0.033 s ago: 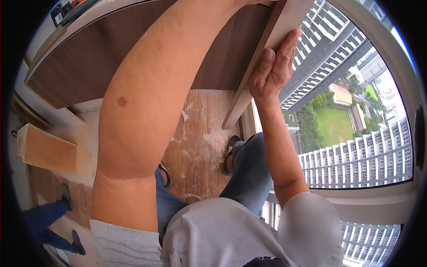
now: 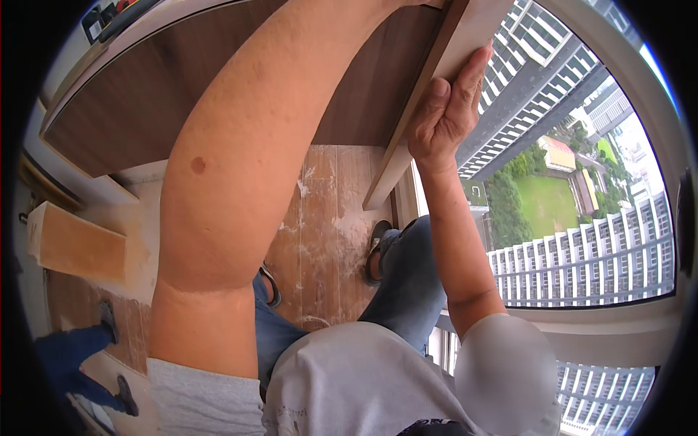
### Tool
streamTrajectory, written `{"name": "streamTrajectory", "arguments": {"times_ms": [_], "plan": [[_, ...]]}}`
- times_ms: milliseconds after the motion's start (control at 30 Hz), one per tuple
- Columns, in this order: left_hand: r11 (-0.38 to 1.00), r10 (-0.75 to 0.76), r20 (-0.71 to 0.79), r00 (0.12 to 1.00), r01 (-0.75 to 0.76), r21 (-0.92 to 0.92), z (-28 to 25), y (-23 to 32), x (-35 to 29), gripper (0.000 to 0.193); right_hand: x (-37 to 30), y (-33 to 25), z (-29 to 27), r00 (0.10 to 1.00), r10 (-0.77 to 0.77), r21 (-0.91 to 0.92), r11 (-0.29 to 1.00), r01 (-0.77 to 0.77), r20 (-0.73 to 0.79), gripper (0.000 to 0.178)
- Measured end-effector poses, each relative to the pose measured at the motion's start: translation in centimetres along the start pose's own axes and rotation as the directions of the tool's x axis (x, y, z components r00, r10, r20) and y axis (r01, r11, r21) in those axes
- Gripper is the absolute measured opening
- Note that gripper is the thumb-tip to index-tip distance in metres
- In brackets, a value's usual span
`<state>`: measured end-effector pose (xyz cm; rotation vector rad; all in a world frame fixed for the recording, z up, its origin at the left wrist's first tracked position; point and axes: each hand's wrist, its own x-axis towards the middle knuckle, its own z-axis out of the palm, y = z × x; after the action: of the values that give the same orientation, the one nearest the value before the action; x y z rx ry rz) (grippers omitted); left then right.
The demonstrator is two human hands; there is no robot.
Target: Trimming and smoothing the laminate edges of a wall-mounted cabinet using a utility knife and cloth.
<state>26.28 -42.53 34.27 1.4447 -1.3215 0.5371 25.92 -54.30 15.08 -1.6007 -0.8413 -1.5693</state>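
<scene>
A long, narrow wood-tone panel (image 2: 407, 138) stands upright beside the window, with a pale broad side and a darker edge. My right hand (image 2: 449, 120) lies flat against its window-facing side, fingers stretched out and thumb apart. Across the view my left arm reaches up to the top edge, where only a sliver of my left hand (image 2: 420, 3) shows near the top of the panel. Its fingers are out of sight, so its grip is unclear. Behind my left forearm is a dark brown wood-grain cabinet front (image 2: 145, 109), meeting the narrow panel at the right.
A large window (image 2: 574, 211) fills the right side, with tall buildings and a lawn outside. The wood-look floor (image 2: 313, 218) is smeared with white dust. A tan box-like block (image 2: 80, 243) is at the left. Another person's legs (image 2: 73, 356) show at lower left.
</scene>
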Motion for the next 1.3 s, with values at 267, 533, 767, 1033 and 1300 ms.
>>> {"name": "streamTrajectory", "arguments": {"times_ms": [267,533,767,1033,1300], "plan": [[0.992,-0.114,-0.011,0.993,0.114,0.055,0.5,1.9,-0.9,0.058,-0.6,-0.5,0.2,0.996,-0.049,-0.261,0.965,0.030,-0.068,0.056],[0.988,-0.146,0.002,0.989,0.146,-0.056,0.0,-0.2,0.4,0.083,0.3,-1.3,0.2,0.996,-0.053,-0.376,0.927,0.020,-0.078,0.063],[0.980,-0.145,0.025,0.989,0.147,-0.132,-0.2,1.3,-0.1,0.086,0.4,-2.1,0.0,0.996,-0.045,-0.428,0.904,0.006,-0.082,0.062],[0.977,-0.203,-0.080,0.976,0.207,0.041,-0.5,0.7,0.3,0.085,2.2,-2.8,-4.1,0.961,0.015,-0.492,0.861,0.128,0.276,0.081],[0.930,-0.356,0.027,0.934,0.357,-0.083,-0.4,1.2,0.3,0.072,4.7,-4.0,-6.8,0.823,0.207,-0.315,0.948,-0.036,0.529,0.126]]}}
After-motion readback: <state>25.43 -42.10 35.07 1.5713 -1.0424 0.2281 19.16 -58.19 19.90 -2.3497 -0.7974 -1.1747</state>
